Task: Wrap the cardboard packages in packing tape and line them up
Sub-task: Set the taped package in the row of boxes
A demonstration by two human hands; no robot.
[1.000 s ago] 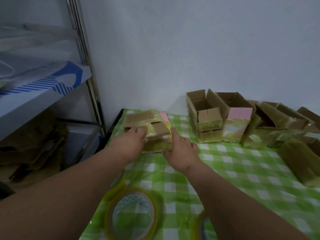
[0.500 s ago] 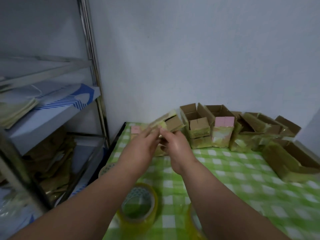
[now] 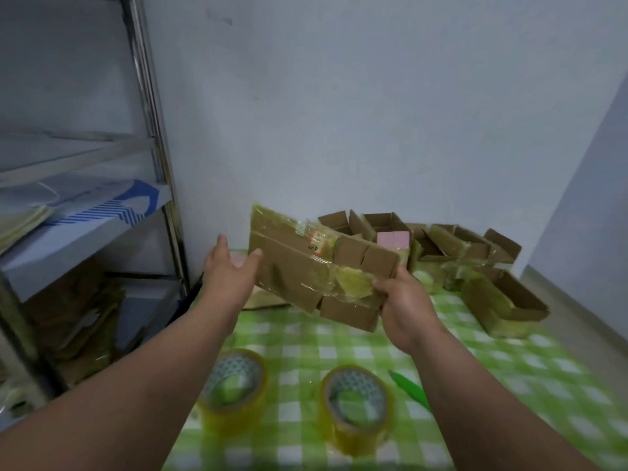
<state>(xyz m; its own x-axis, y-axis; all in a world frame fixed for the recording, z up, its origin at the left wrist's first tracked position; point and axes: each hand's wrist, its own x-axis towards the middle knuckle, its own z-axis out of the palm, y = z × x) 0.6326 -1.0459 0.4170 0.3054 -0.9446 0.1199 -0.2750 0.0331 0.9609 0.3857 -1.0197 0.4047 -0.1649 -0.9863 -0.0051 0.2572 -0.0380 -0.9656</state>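
I see a small packing or storage room: metal shelving (image 3: 149, 137) with stacked cardboard, taped boxes (image 3: 452, 253), tape rolls (image 3: 356, 406), checked tablecloth (image 3: 509, 368).

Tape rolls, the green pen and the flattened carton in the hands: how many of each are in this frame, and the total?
Tape rolls: 2, one on the left, one on the right
Green pen: 1
Flattened carton in the hands: 1
Total: 4
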